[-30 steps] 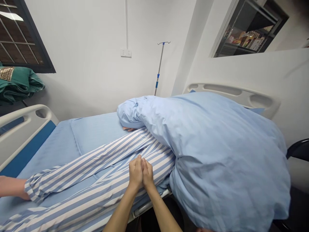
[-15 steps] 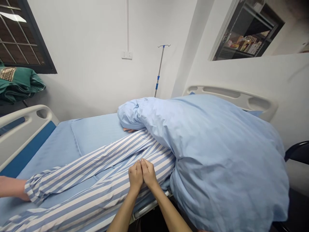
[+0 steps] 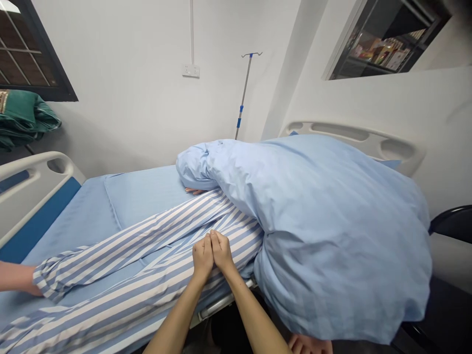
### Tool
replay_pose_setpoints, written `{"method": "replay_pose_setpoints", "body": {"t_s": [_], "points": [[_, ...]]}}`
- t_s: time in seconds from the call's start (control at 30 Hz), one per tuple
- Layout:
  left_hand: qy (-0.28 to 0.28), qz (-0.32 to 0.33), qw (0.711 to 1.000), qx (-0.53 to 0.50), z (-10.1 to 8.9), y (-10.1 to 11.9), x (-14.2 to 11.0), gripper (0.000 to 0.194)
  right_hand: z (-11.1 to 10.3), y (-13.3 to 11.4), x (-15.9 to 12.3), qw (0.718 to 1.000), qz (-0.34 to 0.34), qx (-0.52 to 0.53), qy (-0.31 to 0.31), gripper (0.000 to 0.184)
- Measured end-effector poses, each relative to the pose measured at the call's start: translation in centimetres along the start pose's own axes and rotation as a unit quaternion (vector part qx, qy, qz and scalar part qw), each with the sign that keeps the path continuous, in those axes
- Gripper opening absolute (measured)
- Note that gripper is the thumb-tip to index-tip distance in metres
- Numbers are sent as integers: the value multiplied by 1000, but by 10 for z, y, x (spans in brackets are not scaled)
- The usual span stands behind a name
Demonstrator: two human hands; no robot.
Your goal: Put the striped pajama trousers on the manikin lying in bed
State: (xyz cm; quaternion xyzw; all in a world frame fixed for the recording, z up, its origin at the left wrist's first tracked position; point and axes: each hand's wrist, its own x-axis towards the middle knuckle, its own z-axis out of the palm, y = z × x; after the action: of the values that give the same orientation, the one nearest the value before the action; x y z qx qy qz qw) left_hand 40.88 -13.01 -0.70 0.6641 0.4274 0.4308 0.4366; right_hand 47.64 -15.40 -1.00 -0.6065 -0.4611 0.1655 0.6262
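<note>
A person in blue-and-white striped pyjama trousers lies on a hospital bed, with the upper body hidden under a bulky light-blue duvet. My left hand and my right hand rest side by side on the striped thigh near the hip, their fingers curled and pressed together, knuckles touching. Whether they pinch the cloth I cannot tell. A bare foot shows at the left edge, and fingers of the lying person peek out below the duvet's far fold.
A white and blue footboard stands at the left, a white headboard at the right. An IV pole stands against the wall behind the bed. Green folded cloth lies at the far left. A dark chair is at the right edge.
My two hands have stayed together on the thigh, shifting slightly. The view has tilted a little, so everything sits lower left in the picture.
</note>
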Motion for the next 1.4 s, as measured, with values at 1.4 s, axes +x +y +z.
{"method": "replay_pose_setpoints", "body": {"t_s": [1.4], "points": [[-29, 13, 988, -153, 47, 41, 20, 44, -35, 17, 20, 996, 25, 24, 86, 42]]}}
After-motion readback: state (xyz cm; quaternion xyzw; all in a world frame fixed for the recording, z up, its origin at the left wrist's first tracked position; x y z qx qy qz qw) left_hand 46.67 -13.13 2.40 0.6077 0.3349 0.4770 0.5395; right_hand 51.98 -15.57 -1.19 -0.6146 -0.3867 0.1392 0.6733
